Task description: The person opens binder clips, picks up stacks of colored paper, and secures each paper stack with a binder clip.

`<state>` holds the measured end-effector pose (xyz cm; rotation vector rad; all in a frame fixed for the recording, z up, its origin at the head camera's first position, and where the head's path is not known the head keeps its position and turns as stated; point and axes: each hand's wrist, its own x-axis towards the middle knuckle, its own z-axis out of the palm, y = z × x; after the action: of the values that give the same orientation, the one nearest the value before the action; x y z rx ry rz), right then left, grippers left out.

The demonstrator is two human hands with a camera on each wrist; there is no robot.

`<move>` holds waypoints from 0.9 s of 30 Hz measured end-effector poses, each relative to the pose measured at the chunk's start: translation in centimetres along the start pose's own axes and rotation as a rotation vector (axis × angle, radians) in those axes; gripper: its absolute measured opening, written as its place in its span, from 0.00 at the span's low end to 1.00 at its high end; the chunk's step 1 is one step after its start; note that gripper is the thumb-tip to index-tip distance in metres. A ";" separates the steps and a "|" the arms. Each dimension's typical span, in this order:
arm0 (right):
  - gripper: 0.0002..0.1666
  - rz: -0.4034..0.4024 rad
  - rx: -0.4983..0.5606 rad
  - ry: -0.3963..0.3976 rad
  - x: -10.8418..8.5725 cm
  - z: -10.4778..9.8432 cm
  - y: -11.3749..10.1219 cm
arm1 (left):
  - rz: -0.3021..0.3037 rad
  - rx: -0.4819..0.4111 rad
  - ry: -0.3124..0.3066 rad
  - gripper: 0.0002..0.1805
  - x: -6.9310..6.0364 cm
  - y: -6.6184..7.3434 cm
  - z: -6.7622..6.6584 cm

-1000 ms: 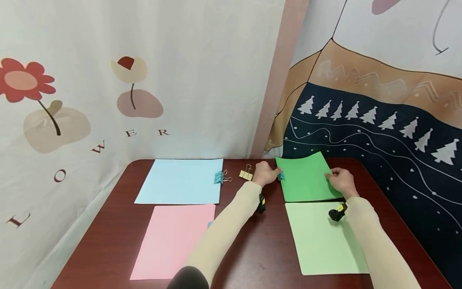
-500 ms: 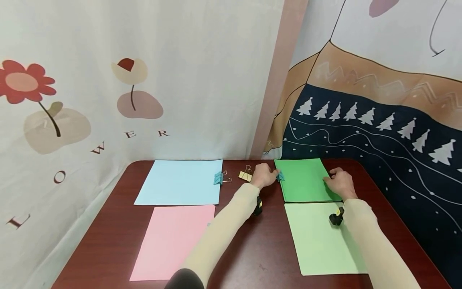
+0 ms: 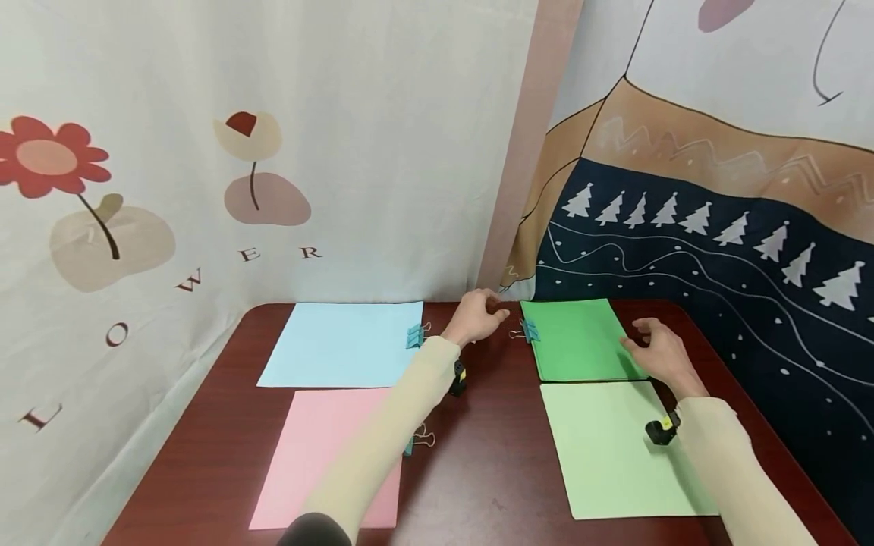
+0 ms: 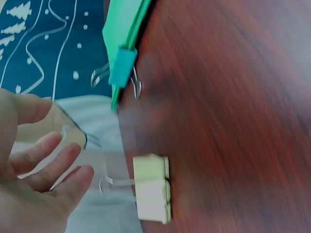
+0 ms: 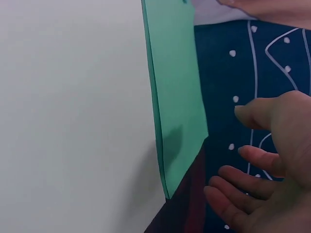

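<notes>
My left hand [image 3: 476,317] hovers over the far part of the table, fingers loosely bent with nothing in them. In the left wrist view a pale yellow binder clip [image 4: 151,189] lies near its fingertips; the head view has it hidden behind that hand. A teal binder clip [image 3: 531,331] grips the left edge of a dark green paper stack [image 3: 580,341], its wire handles spread out. My right hand [image 3: 662,353], fingers relaxed and apart, is at the stack's right edge. In the right wrist view it holds nothing and stands off the green paper [image 5: 180,97].
Light green paper [image 3: 624,455] lies in front of the dark green stack. On the left are light blue paper [image 3: 341,345] and pink paper [image 3: 321,455], with teal clips [image 3: 414,335] on their right edges. A printed curtain [image 3: 375,152] borders the table's far side.
My left hand has let go of the teal clip on the dark green stack and moved left. My right hand has drawn back slightly from the stack, which now lies flat.
</notes>
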<state>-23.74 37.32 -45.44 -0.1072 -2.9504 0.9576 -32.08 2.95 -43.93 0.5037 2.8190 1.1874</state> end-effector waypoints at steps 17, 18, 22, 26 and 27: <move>0.52 -0.086 -0.139 -0.163 -6.9 -0.8 0.5 | -0.069 0.229 -0.207 0.26 0.1 -2.7 -1.2; 0.53 -0.084 -0.155 -0.177 -7.3 -0.8 0.5 | -0.078 0.235 -0.209 0.26 0.2 -2.7 -1.2; 0.55 -0.054 -0.232 -0.198 -8.4 -0.8 0.3 | -0.086 0.276 -0.212 0.23 0.3 -2.5 -1.0; 0.60 0.005 -0.294 -0.190 -8.8 -0.7 0.1 | -0.096 0.310 -0.186 0.21 0.4 -2.5 -1.0; 0.61 0.021 -0.301 -0.194 -8.8 -0.6 0.2 | -0.099 0.316 -0.178 0.20 0.4 -2.5 -1.0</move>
<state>-14.89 37.12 -45.18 -0.0567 -3.2586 0.5463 -33.31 0.76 -45.01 0.4503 2.8462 0.6468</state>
